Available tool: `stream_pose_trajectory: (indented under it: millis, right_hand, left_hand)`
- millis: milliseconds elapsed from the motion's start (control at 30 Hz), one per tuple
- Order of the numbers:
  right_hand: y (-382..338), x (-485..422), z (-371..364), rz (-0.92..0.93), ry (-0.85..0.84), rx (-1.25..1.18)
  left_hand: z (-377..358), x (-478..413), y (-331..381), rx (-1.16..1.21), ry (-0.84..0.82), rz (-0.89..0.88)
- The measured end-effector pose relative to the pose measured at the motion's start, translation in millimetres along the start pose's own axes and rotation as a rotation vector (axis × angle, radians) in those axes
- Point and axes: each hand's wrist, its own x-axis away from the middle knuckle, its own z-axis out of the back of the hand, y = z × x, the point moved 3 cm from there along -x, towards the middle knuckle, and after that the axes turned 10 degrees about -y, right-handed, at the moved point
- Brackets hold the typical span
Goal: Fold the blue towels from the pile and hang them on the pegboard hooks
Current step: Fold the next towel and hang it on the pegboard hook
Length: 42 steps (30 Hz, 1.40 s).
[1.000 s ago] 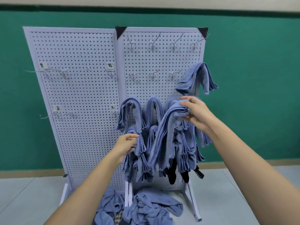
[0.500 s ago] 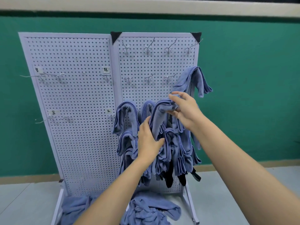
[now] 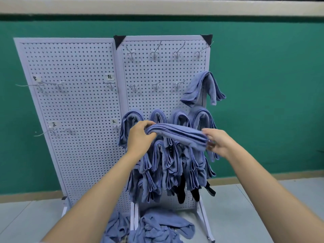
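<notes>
I note my left hand (image 3: 140,136) and right hand (image 3: 220,143) each gripping 1 end of the folded towel (image 3: 177,134); hung towels (image 3: 166,160) crowd the pegboard (image 3: 157,71) behind it, pile (image 3: 157,227) below.

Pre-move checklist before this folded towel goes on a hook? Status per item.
1. Left hand grips one end of the folded towel: ok.
2. Right hand holds the other end: ok.
3. Fold layers stacked evenly along the edge: ok.
4. Bare hook free in the middle row of the pegboard: ok.
5. Towel draped over a hook: not ok; it is held level in the air, in front of the hung towels.
6. Distance from towel to the board: cannot tell from one view.
</notes>
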Motion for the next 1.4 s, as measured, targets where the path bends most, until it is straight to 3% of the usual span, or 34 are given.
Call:
stream_pose_trajectory:
  millis: [100,233,300,433,767,1067,1400]
  right_hand:
    - [-3,-1,-5,0.154,0.039,0.179]
    - [-15,12,-44,0.307,-0.194,0.372]
    - [-18,13,-60,0.342,-0.233,0.522]
    - [-28,1,-67,0.488,-0.079,0.743]
    - [-117,-27,-47,0.809,0.235,0.578]
    - [-170,-88,-48,0.737,0.305,0.432]
    - [-129,-139,-50,0.646,0.242,0.569]
  left_hand:
    - [0,-8,13,-0.035,0.002,0.045]
    - [-7,-20,38,-0.053,0.005,0.094]
    - [-10,-28,46,-0.038,0.022,0.104]
    - [-12,-45,57,-0.004,0.008,0.112]
    - [-3,-107,102,0.214,0.027,-0.047]
    - [-17,-186,115,0.269,0.104,-0.087]
    - [-69,-208,59,0.214,0.114,-0.042]
